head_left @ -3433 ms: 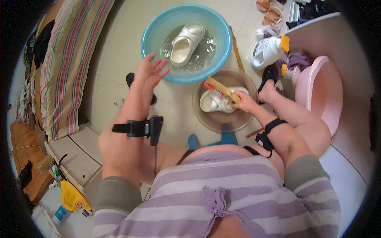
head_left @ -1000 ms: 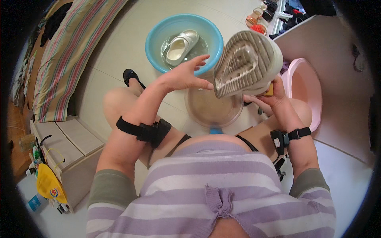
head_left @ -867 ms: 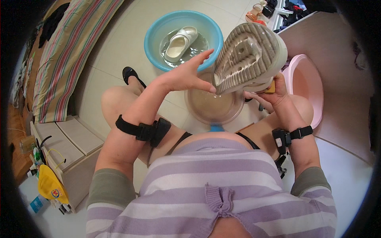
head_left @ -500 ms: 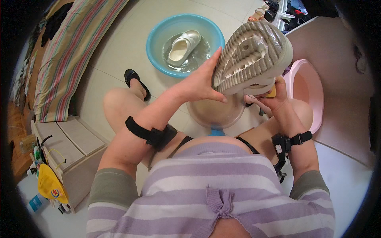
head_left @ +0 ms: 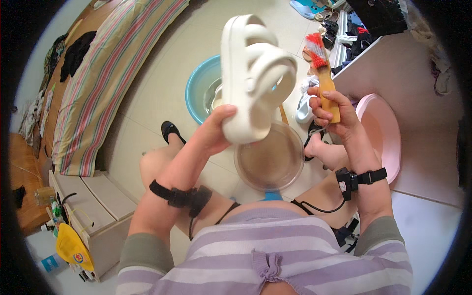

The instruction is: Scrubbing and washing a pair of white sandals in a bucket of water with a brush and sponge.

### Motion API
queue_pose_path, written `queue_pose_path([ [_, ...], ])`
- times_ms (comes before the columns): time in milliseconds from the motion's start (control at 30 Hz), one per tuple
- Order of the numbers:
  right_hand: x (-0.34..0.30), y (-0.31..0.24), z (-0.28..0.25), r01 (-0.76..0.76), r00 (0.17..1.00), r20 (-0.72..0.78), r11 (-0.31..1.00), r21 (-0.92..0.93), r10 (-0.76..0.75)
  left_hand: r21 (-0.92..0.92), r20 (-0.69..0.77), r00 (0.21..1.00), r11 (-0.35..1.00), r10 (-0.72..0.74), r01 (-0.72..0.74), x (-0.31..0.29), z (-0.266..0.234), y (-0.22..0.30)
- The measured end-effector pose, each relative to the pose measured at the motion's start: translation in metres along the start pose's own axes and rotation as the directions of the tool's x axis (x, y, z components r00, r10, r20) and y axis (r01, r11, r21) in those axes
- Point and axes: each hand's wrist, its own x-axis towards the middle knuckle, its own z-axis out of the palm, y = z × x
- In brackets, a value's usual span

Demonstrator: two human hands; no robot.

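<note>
My left hand (head_left: 220, 129) grips a thick-soled white sandal (head_left: 246, 93) by its lower side. The sandal is held up with its straps facing right and its sole edge to the left. In my right hand (head_left: 340, 115) is a scrubbing brush (head_left: 325, 81) with a yellow handle, its red and white bristles pointing up. The two hands are apart, and the brush does not touch the sandal. Behind the sandal stands a blue basin (head_left: 195, 93) of water; the other white sandal (head_left: 217, 98) in it is mostly hidden. A round tub of cloudy water (head_left: 269, 160) sits between my legs.
A pink basin (head_left: 392, 147) leans by the brown panel at right. Pale slippers (head_left: 304, 108) lie near my right foot, and more shoes (head_left: 328, 29) are at the back right. A striped cloth (head_left: 105, 83) covers furniture at left, beside a drawer unit (head_left: 93, 201).
The sandal has turned from sole up to straps showing and moved left. My right hand has drawn away from it and raised the brush into full view. The view has shifted slightly.
</note>
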Motion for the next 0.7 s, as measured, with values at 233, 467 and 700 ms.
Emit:
queue_pose_path([
  [233,0.033,0.011,-0.010,0.174,0.979,-0.124,0.980,0.098,-0.162,-0.242,0.200,0.980,0.968,-0.021,0.070,0.011,-0.002,-0.012],
  [467,0.041,0.008,0.008,0.393,0.883,-0.216,0.907,-0.149,-0.418,-0.338,0.303,0.945,0.913,-0.123,0.227,0.026,-0.004,-0.024],
  [700,0.030,0.005,0.002,0.497,0.697,-0.257,0.709,-0.500,-0.669,-0.145,0.115,0.955,0.947,-0.273,0.288,0.030,-0.019,-0.039],
])
